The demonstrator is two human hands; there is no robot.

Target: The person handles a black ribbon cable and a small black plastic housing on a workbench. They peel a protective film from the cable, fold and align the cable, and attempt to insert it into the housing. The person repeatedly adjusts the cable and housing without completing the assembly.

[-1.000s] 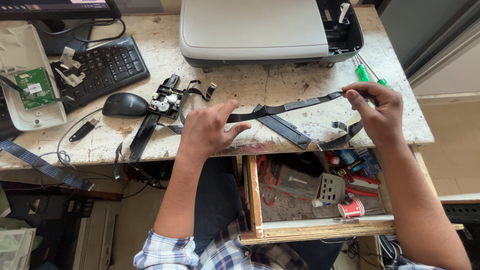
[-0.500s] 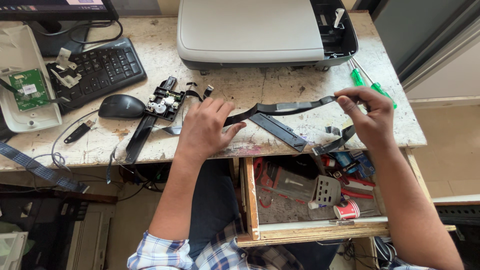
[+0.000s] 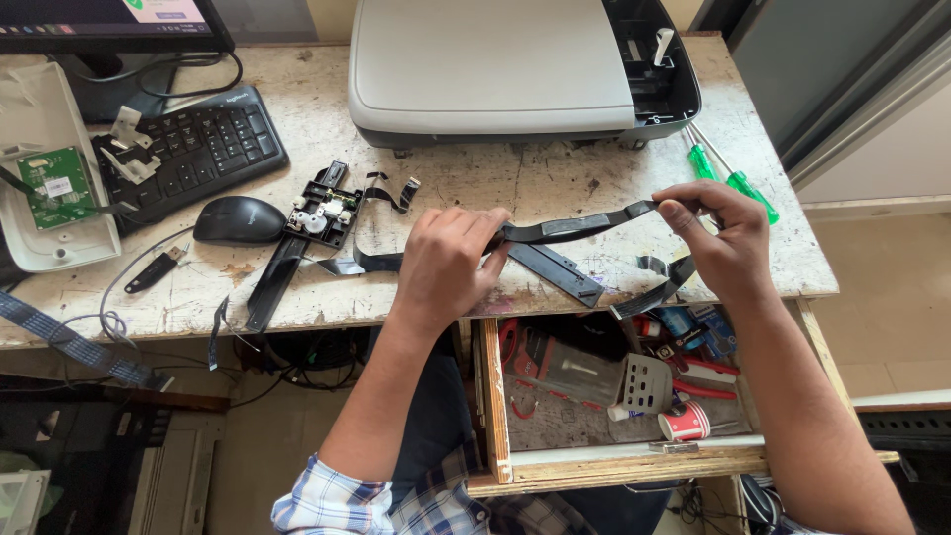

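Flat black ribbon cable (image 3: 580,226) pinched taut between left hand (image 3: 446,263) and right hand (image 3: 718,243) above counter (image 3: 475,183) front edge; dismantled mechanism (image 3: 319,213) lying loose, reassembly not begun.

Worn desk, plastic parts

I see a matt black plastic strip (image 3: 575,227), the desk's (image 3: 475,188) rough chipped top, and a smooth grey plastic printer (image 3: 495,64).

Grey printer (image 3: 495,69) at back of worn desk (image 3: 555,183). Black keyboard (image 3: 198,149) beside black mouse (image 3: 238,219). Two green screwdrivers (image 3: 728,178) near right edge. Open wooden drawer (image 3: 614,466) below, holding red-white cup (image 3: 686,422) and tools.
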